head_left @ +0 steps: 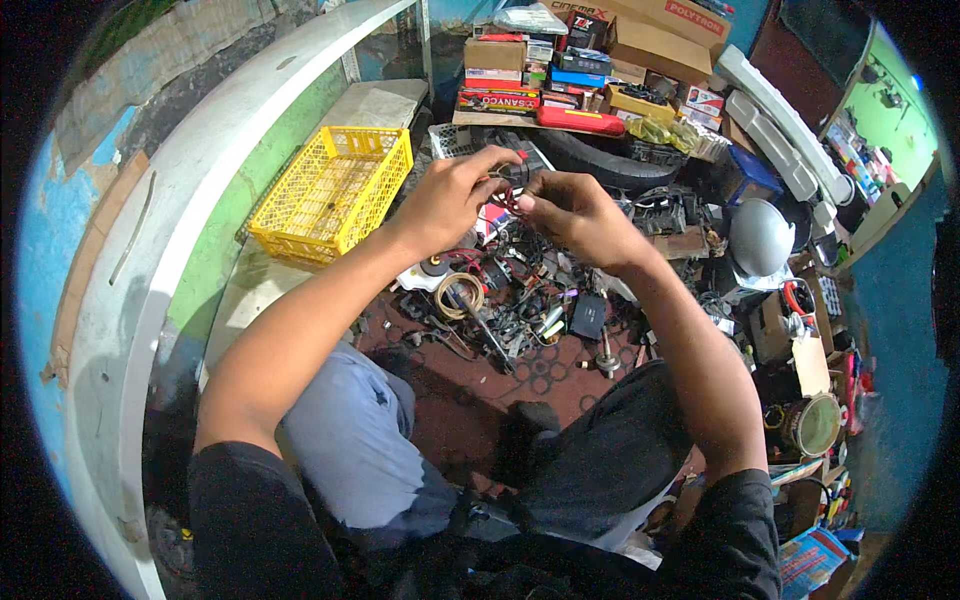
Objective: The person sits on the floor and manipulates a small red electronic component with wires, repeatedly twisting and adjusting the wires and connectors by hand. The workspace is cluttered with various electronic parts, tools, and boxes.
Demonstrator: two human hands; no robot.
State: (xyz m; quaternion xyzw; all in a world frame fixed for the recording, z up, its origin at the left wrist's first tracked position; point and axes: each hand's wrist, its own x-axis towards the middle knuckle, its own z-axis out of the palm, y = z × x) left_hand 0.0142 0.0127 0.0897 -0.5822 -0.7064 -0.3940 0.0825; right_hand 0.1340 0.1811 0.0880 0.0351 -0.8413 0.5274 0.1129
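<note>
Both hands are raised over a pile of tangled cables, electronic parts and loose pieces [500, 300]. My left hand [457, 200] is closed on some thin dark red and black wire [507, 190], its fingers bent round it. My right hand [570, 220] grips the same wire just beside it, thumb and index finger pressed together. Below lie a coil of beige cable [456, 280], a black flat box [588, 316] and a metal rod with a round base [606, 355].
A yellow plastic crate [272, 215] sits on the left, beside a white metal shelf [230, 75]. Stacked boxes [580, 75] and a black tire [625, 175] are behind the pile. A silver dome [760, 235] and more clutter line the right, along a blue wall [905, 330].
</note>
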